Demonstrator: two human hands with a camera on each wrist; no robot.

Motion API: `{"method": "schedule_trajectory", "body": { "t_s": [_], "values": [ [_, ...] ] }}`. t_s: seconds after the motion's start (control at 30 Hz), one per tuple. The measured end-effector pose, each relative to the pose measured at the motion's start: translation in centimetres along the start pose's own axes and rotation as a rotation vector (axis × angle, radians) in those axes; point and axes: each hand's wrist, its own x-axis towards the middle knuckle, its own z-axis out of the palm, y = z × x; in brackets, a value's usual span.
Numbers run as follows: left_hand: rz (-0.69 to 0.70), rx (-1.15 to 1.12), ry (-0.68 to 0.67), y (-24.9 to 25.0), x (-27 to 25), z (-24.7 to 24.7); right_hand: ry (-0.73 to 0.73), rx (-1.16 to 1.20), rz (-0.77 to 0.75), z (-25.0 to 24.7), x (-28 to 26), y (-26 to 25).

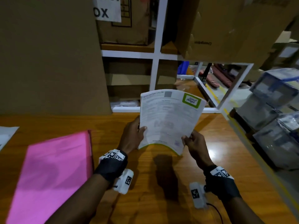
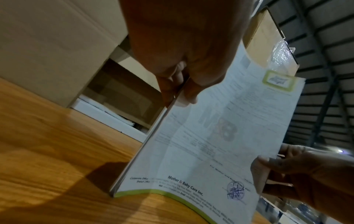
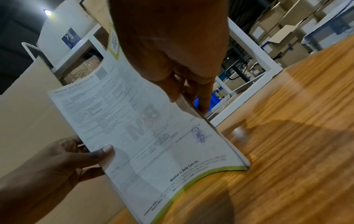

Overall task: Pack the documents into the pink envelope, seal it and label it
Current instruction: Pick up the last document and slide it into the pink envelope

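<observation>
A stack of printed documents (image 1: pixel 168 122) with a green border and a green logo stands almost upright, its bottom edge bowed on or just above the wooden table (image 1: pixel 161 199). My left hand (image 1: pixel 134 135) pinches the stack's left edge, thumb on the front sheet. At the lower right edge my right hand (image 1: pixel 194 141) pinches it the same way. The wrist views show the documents (image 2: pixel 220 136) (image 3: pixel 145 128) close up, with a blue stamp near the bottom. The pink envelope (image 1: pixel 51 175) lies flat on the table at the left, apart from both hands.
A tall cardboard box (image 1: pixel 48 54) stands at the table's back left. Behind the table is a white shelf frame (image 1: pixel 155 54) with more boxes. Wrapped crates (image 1: pixel 275 118) are stacked beyond the table's right edge. A white sheet (image 1: pixel 6 135) lies at the far left.
</observation>
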Motion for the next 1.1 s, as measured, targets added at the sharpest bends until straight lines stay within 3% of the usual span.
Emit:
{"method": "schedule_trajectory", "body": {
  "t_s": [0.2,0.33,0.43,0.7,0.8,0.87,0.97,1.1],
  "values": [
    [0.0,-0.006,0.096,0.2,0.0,-0.6,0.041,-0.051,-0.043,0.4,0.5,-0.5],
    [-0.089,-0.033,0.105,-0.7,-0.5,-0.5,-0.047,-0.087,0.084,1.3,-0.3,1.3],
    [-0.141,-0.173,0.144,-1.0,-0.4,-1.2,-0.081,-0.108,0.118,0.9,0.2,1.7],
    [-0.274,-0.571,0.25,-1.7,-0.4,-3.4,-0.013,0.342,0.274,-0.5,0.3,0.2],
    [-0.339,-0.677,0.304,-1.5,-0.5,-3.0,-0.053,0.487,0.319,1.0,-0.5,-0.6],
    [-0.373,-0.701,0.314,-1.2,-1.1,-2.3,-0.072,0.525,0.308,2.7,-0.8,-1.5],
    [-0.405,-0.756,0.268,-1.2,-2.2,-1.4,0.015,0.559,0.264,4.2,-0.6,-2.5],
    [-0.411,-0.846,0.316,-2.1,-1.8,-3.9,0.025,0.473,0.144,3.3,0.3,-3.1]
  ]
}}
